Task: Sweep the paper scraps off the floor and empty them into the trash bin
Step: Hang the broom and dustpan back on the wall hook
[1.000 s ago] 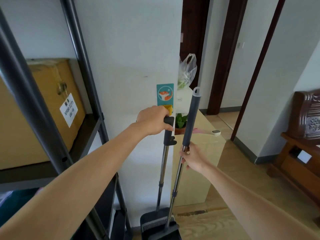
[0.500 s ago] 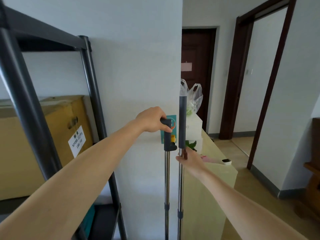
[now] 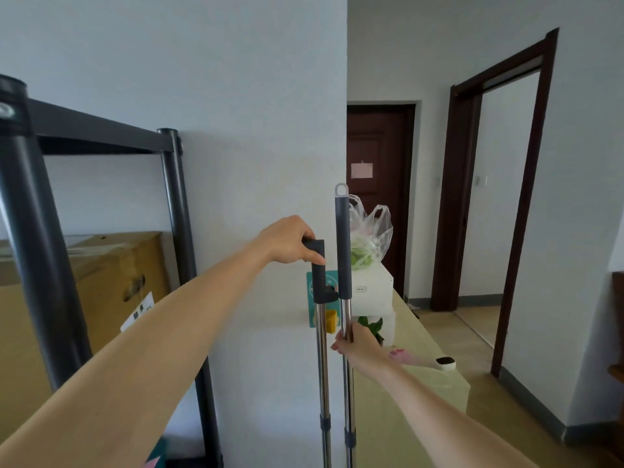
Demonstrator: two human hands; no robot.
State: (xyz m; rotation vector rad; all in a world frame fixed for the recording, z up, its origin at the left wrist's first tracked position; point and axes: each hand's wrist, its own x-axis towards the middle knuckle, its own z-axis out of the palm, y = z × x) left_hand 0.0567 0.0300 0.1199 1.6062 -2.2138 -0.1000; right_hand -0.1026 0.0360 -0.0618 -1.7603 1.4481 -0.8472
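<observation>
Two long metal poles stand side by side against the white wall corner. My left hand [image 3: 289, 240] is closed over the dark grip at the top of the dustpan handle [image 3: 318, 282]. My right hand [image 3: 358, 349] grips the steel shaft of the broom handle [image 3: 343, 244], just below its grey sleeve with a hanging loop. Both poles are upright and run out of the bottom of the frame, so the pan and the brush head are hidden. No paper scraps or trash bin are in sight.
A black metal shelf rack [image 3: 175, 211] with a cardboard box [image 3: 111, 275] stands at the left. Right of the poles is a pale cabinet [image 3: 435, 393] carrying a white box, a plastic bag [image 3: 369, 238] and a plant. Beyond lie a dark door [image 3: 378, 197] and an open doorway [image 3: 506, 197].
My view has tilted upward, so the dustpan and brush head on the floor have dropped out of sight. The broom handle went from leaning to upright. Both hands kept their grips.
</observation>
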